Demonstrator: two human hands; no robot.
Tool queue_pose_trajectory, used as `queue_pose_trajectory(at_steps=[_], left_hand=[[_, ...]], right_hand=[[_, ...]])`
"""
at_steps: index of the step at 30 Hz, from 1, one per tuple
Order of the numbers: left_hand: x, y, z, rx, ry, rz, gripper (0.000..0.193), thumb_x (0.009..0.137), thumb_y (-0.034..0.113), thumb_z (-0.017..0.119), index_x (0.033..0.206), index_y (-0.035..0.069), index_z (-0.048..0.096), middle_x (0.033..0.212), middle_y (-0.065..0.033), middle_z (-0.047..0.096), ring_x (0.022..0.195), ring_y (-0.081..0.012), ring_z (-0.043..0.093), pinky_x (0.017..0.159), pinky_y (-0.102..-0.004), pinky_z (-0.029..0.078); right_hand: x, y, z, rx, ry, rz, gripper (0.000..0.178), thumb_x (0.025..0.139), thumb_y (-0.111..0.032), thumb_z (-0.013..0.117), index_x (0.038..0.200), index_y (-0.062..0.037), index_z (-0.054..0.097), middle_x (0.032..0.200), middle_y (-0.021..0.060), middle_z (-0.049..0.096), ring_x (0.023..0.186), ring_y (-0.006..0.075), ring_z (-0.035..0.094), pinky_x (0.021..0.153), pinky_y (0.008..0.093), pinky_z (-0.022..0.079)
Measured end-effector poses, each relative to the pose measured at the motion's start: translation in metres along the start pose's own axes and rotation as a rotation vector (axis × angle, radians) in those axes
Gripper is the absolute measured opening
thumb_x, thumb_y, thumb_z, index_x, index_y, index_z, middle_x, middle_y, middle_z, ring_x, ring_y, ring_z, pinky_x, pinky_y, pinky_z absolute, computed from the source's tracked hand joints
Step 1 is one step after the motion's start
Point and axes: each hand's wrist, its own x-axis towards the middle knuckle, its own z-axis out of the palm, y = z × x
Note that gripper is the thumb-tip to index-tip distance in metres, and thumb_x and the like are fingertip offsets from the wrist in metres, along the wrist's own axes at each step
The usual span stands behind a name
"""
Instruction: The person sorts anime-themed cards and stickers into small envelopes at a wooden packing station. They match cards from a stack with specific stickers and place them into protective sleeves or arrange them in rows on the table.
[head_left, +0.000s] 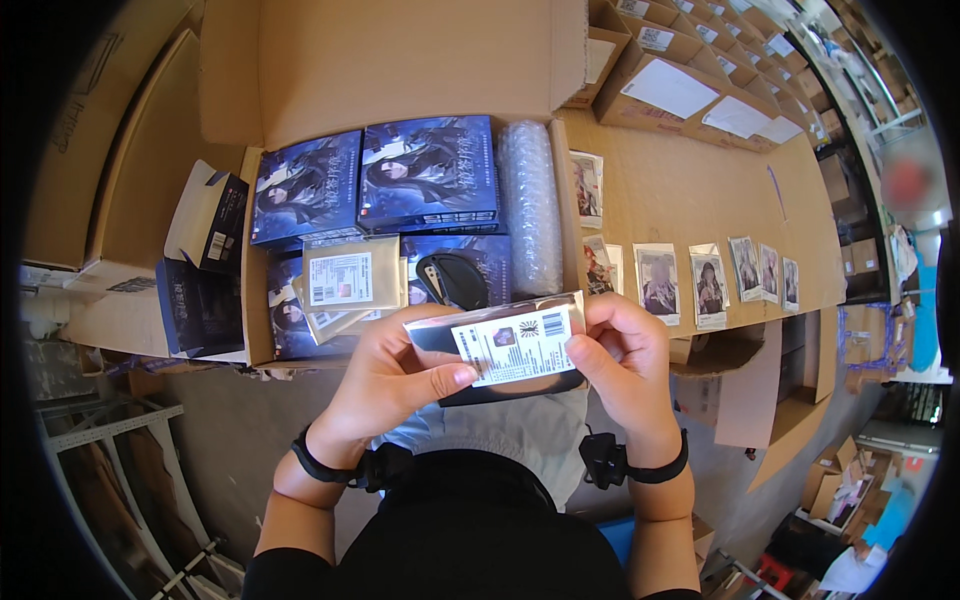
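Between both hands I hold a shiny foil packet (pixel 545 306) with a white printed label facing up. My left hand (pixel 405 375) is closed on its left end, thumb on the label. The fingers of my right hand (pixel 630 362) pinch its right end. A dark edge shows beneath the packet; I cannot tell what it belongs to. Just beyond my left hand, several gold foil packets (pixel 352 270) lie in a loose pile on blue printed boxes (pixel 428 165) inside an open carton (pixel 395 60). A black rounded object (pixel 455 280), resembling a computer mouse, rests beside the pile.
Rolled bubble wrap (pixel 530 205) fills the carton's right side. An opened dark blue box (pixel 205 265) stands left of it. Picture cards (pixel 708 285) in clear sleeves line the cardboard-covered table (pixel 700 190) on the right. Divided cardboard bins (pixel 665 90) stand behind them.
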Motion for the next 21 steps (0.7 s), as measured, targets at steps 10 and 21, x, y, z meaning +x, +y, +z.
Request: queue_pose_trajectory(at_steps=[10,21], left_hand=[[0.008,-0.012,0.021,0.008,-0.005,-0.052,0.034,0.078,0.004,0.065,0.108,-0.002,0.051,0.098,-0.007,0.06,0.089,-0.0105,0.056,0.079,-0.0248,0.045],[0.013,-0.012,0.029,0.014,-0.034,-0.065,0.032,0.079,0.004,0.063,0.108,-0.002,0.052,0.097,-0.0068,0.06,0.088,-0.0107,0.056,0.076,-0.0238,0.045]], right_hand=[[-0.023,0.023,-0.021,0.173,0.095,0.029,0.021,0.091,-0.02,0.047,0.088,-0.0007,0.055,0.074,-0.0036,0.052,0.065,0.0009,0.043,0.057,0.0161,0.034],[-0.024,0.023,-0.025,0.425,0.1,0.142,0.024,0.094,-0.022,0.041,0.091,-0.0012,0.053,0.079,-0.0014,0.053,0.066,0.0035,0.048,0.057,0.0175,0.038]])
